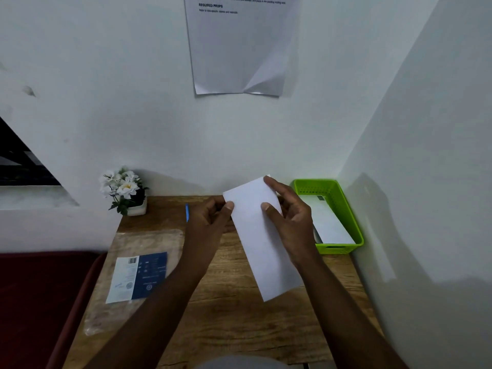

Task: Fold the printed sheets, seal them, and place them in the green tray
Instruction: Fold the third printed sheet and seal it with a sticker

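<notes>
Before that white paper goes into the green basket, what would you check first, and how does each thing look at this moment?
1. Both hands hold the folded white paper: ok, left hand pinches its far left corner, right hand grips its right edge.
2. Paper sealed: cannot tell, no flap or tape shows.
3. Green tray within reach: ok, just right of the right hand.
4. Room in the tray: ok, only a white envelope lies flat inside.
5. Path to the tray: ok, nothing stands between.

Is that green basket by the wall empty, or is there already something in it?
Not empty. White paper already lies flat inside the green basket, covering most of its floor. How many pieces cannot be told.
</notes>
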